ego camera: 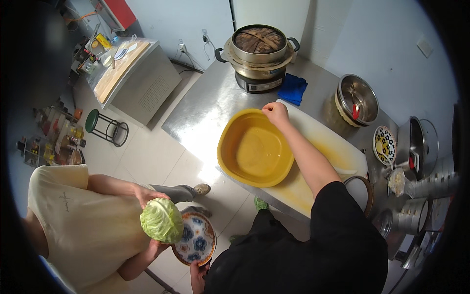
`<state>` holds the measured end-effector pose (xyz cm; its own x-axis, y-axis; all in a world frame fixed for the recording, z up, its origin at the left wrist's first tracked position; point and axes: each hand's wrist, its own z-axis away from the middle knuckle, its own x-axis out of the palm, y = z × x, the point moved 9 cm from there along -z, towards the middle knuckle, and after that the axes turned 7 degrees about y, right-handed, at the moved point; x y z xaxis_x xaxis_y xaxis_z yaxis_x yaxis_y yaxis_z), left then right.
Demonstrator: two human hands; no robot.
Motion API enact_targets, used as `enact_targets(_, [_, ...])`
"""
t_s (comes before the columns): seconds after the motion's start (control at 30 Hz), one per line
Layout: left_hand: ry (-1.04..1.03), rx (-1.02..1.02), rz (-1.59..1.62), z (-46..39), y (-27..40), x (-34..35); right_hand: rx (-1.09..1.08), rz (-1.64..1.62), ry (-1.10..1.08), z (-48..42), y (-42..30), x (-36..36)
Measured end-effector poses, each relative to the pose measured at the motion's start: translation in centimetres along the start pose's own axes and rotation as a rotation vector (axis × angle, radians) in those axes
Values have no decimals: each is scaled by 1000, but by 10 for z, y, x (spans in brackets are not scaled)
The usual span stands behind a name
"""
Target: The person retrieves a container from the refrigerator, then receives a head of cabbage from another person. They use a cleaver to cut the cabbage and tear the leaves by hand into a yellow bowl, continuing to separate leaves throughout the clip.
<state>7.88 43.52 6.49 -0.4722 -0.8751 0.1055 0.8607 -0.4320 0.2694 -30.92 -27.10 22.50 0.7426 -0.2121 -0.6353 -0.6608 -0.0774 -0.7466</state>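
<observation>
My right hand [276, 113] grips the rim of a yellow plastic basin [255, 149] at its far right edge. The basin stands empty but for a few wet-looking spots, partly on a white cutting board [339, 154] with yellow stains. Low in the view, my left hand [198, 273] holds the edge of a flower-patterned plate [196, 239]. A person in a pale T-shirt stands at the left, with both hands around a green cabbage head [162, 220]. The cabbage is right beside the plate and overlaps its edge; whether they touch I cannot tell.
On the steel table [198, 95] stand a steamer pot [260, 55], a blue cloth [293, 89] and nested metal bowls [357, 99]. A patterned bowl with a spoon [384, 145] and metal containers line the right side. A green stool [92, 121] stands on the floor near another counter [143, 84].
</observation>
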Motion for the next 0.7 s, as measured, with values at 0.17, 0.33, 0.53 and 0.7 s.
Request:
enact_targets(0.17, [-17,75,103,-5,26,80,53,-140,114,-5,7,-21])
enact_targets(0.33, [-78,257,144,27,74,164,58,-573,182,73,-33,-92])
enact_targets(0.53, [-236,430,67,13,159,263,304,-368,-39,308,-30,-176])
enact_targets(0.7, [-432,422,-28,-60,230,356,1028,-634,-540,560,58,-139])
